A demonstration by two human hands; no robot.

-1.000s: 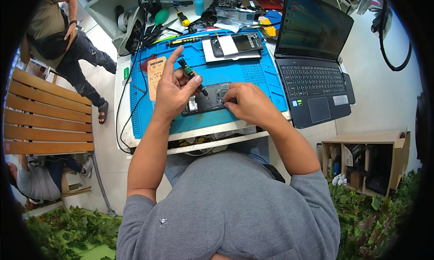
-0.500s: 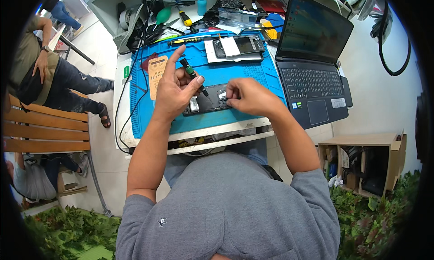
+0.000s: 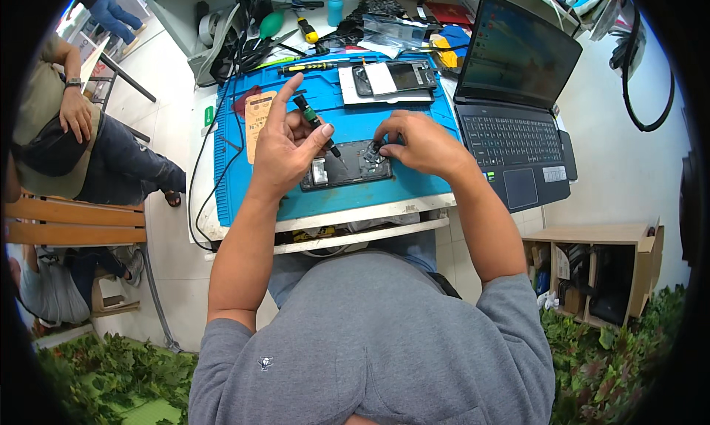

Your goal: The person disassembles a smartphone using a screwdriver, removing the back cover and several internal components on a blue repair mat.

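The opened smartphone (image 3: 342, 175) lay face-down or gutted on the blue repair mat (image 3: 421, 185), close to the front edge of the white table (image 3: 333, 222), directly between the person's two hands, a spot that seemed chosen so both could reach it with bent elbows. The left hand (image 3: 283, 153) gripped a slim black-and-green screwdriver (image 3: 310, 118) between thumb and curled fingers, its index finger sticking up and off the handle; the shaft slanted down toward the phone's middle, probably so the tool stayed ready without blocking the work. From where I stood I couldn't tell whether its tip touched the casing. The right hand (image 3: 420, 145) came in from the other side, wrist bent inward, thumb and forefinger pinched on a small dark component (image 3: 375, 150) at the phone's right end; it was too tiny to name surely. A silver block (image 3: 319, 172) sat at the opposite end. Beyond the hands, a second phone (image 3: 416, 76) rested on a white box (image 3: 349, 86), apparently set back to leave working room, and an open laptop (image 3: 518, 129) stood angled at the right, its screen facing the person.
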